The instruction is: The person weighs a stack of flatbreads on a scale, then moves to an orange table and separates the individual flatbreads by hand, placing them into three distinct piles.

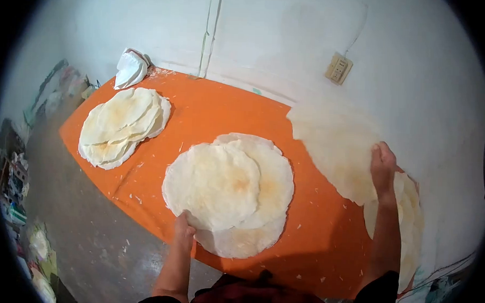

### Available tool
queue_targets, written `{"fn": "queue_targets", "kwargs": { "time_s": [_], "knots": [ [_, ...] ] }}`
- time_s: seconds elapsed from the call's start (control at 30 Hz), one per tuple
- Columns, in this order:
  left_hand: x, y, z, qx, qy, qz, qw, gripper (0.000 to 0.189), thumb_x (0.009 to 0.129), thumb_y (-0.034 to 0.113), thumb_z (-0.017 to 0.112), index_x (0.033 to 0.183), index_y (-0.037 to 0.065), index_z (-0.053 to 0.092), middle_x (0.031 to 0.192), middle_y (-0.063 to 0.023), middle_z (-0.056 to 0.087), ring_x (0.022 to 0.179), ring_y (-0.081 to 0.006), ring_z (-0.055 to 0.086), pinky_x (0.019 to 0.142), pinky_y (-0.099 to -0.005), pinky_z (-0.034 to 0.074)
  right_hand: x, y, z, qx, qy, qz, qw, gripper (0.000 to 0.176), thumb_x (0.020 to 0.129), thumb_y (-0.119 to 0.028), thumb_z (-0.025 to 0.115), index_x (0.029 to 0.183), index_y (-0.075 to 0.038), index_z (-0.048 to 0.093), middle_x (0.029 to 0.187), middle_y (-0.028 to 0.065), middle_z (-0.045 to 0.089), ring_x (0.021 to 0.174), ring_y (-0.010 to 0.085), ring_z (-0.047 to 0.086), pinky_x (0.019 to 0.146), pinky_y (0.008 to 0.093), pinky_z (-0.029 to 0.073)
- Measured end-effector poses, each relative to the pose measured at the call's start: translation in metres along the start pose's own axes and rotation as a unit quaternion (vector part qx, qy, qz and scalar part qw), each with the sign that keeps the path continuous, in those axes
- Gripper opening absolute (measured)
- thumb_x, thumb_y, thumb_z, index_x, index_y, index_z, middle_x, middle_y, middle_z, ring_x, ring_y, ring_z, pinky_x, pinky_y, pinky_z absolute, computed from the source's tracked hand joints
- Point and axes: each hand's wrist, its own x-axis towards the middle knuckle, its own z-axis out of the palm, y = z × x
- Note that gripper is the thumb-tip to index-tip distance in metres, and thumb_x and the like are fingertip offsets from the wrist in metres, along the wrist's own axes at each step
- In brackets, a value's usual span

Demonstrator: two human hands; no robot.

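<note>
My right hand point(383, 163) is closed on the edge of a large thin flatbread point(336, 147), held up above the right part of the table. Its far part overlaps the white wall in my view and looks slightly blurred. My left hand point(183, 225) pinches the near edge of a round, pale flatbread point(214, 182) with a browned spot. That one lies on top of other overlapping flatbreads point(274, 174) in the middle of the table. Under my right forearm, more flatbreads point(408, 227) lie in a pile at the right end, partly hidden.
An orange covering point(212, 107) with scattered crumbs spreads over the table. Another flatbread pile point(123, 126) lies at the left, with a white crumpled bundle point(131, 68) behind it. A power socket point(339, 68) is on the wall. Clutter point(16, 197) lines the floor's left side.
</note>
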Motion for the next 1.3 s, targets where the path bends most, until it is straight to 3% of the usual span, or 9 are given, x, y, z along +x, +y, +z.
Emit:
{"fn": "queue_targets", "kwargs": {
  "time_s": [0.23, 0.43, 0.83, 0.93, 1.0, 1.07, 1.13, 1.27, 1.3],
  "knots": [
    [0.026, -0.023, -0.008, -0.171, 0.067, -0.002, 0.983, 0.033, 0.088, 0.016, 0.041, 0.116, -0.001, 0.042, 0.104, -0.0161, 0.053, 0.092, -0.0282, 0.054, 0.072, -0.0389, 0.048, -0.040, -0.110, 0.120, -0.089, 0.006, -0.317, 0.944, 0.004, 0.075, -0.004, 0.049, 0.077, -0.007, 0.050, 0.065, 0.0100, 0.050, 0.058, 0.0273, 0.052, 0.048, 0.0380, 0.043],
    [-0.004, -0.020, -0.001, -0.202, 0.030, -0.062, 0.977, 0.027, 0.087, 0.015, 0.044, 0.110, 0.001, 0.045, 0.099, -0.0131, 0.054, 0.087, -0.0270, 0.055, 0.069, -0.0388, 0.049, -0.145, -0.068, 0.244, -0.222, -0.344, -0.186, 0.893, 0.008, 0.074, -0.006, 0.045, 0.079, -0.002, 0.049, 0.073, 0.0147, 0.058, 0.069, 0.0283, 0.060, 0.055, 0.0397, 0.048],
    [-0.030, -0.020, -0.006, -0.075, -0.012, -0.058, 0.995, 0.016, 0.087, 0.018, 0.047, 0.097, 0.007, 0.050, 0.083, -0.0075, 0.060, 0.069, -0.0199, 0.059, 0.058, -0.0331, 0.052, -0.101, -0.110, 0.257, -0.118, -0.243, -0.167, 0.948, 0.010, 0.078, -0.009, 0.041, 0.080, -0.004, 0.049, 0.071, 0.0155, 0.058, 0.069, 0.0324, 0.058, 0.059, 0.0433, 0.045],
    [-0.018, -0.035, -0.020, -0.055, -0.043, -0.049, 0.996, 0.017, 0.087, 0.019, 0.047, 0.099, 0.007, 0.050, 0.086, -0.0079, 0.060, 0.071, -0.0202, 0.059, 0.059, -0.0336, 0.051, -0.151, -0.103, 0.290, -0.127, -0.371, -0.208, 0.896, 0.011, 0.077, -0.010, 0.042, 0.082, -0.005, 0.051, 0.075, 0.0146, 0.059, 0.072, 0.0320, 0.058, 0.059, 0.0434, 0.046],
    [-0.016, -0.039, -0.023, -0.073, -0.073, -0.040, 0.994, 0.022, 0.086, 0.024, 0.049, 0.101, 0.008, 0.051, 0.094, -0.0078, 0.058, 0.077, -0.0208, 0.057, 0.062, -0.0317, 0.050, -0.179, -0.099, 0.297, -0.110, -0.575, -0.118, 0.802, 0.030, 0.077, -0.020, 0.053, 0.103, -0.006, 0.053, 0.104, 0.0173, 0.055, 0.099, 0.0330, 0.052, 0.080, 0.0447, 0.043],
    [-0.023, -0.040, -0.029, -0.068, -0.078, -0.002, 0.995, 0.025, 0.084, 0.028, 0.051, 0.099, 0.009, 0.051, 0.092, -0.0059, 0.057, 0.077, -0.0212, 0.056, 0.060, -0.0288, 0.047, -0.207, -0.076, 0.297, -0.053, -0.557, -0.135, 0.818, 0.044, 0.076, -0.026, 0.057, 0.114, -0.004, 0.048, 0.123, 0.0163, 0.042, 0.117, 0.0324, 0.037, 0.094, 0.0429, 0.034],
    [-0.005, -0.058, -0.069, -0.075, -0.077, -0.051, 0.993, 0.019, 0.083, 0.026, 0.051, 0.091, 0.009, 0.048, 0.083, -0.0040, 0.053, 0.074, -0.0195, 0.054, 0.056, -0.0272, 0.044, -0.206, -0.064, 0.271, 0.030, -0.494, -0.147, 0.856, 0.036, 0.076, -0.022, 0.057, 0.107, -0.004, 0.052, 0.110, 0.0152, 0.051, 0.107, 0.0321, 0.046, 0.090, 0.0398, 0.037],
    [-0.085, -0.052, 0.007, 0.297, 0.174, 0.307, 0.887, 0.034, 0.084, 0.016, 0.050, 0.112, 0.000, 0.040, 0.095, -0.0105, 0.048, 0.083, -0.0203, 0.049, 0.071, -0.0307, 0.042, -0.202, 0.009, 0.221, 0.081, -0.364, -0.090, 0.923, 0.028, 0.075, -0.021, 0.057, 0.095, -0.002, 0.053, 0.092, 0.0164, 0.056, 0.091, 0.0323, 0.052, 0.078, 0.0418, 0.042],
    [-0.094, -0.061, 0.028, 0.351, 0.117, 0.351, 0.860, 0.036, 0.083, 0.015, 0.050, 0.114, -0.001, 0.039, 0.100, -0.0116, 0.047, 0.088, -0.0221, 0.048, 0.075, -0.0320, 0.041, -0.204, 0.037, 0.206, 0.066, -0.352, -0.052, 0.932, 0.028, 0.076, -0.021, 0.057, 0.095, -0.001, 0.053, 0.090, 0.0171, 0.056, 0.089, 0.0327, 0.053, 0.077, 0.0421, 0.043]
  ]
}}
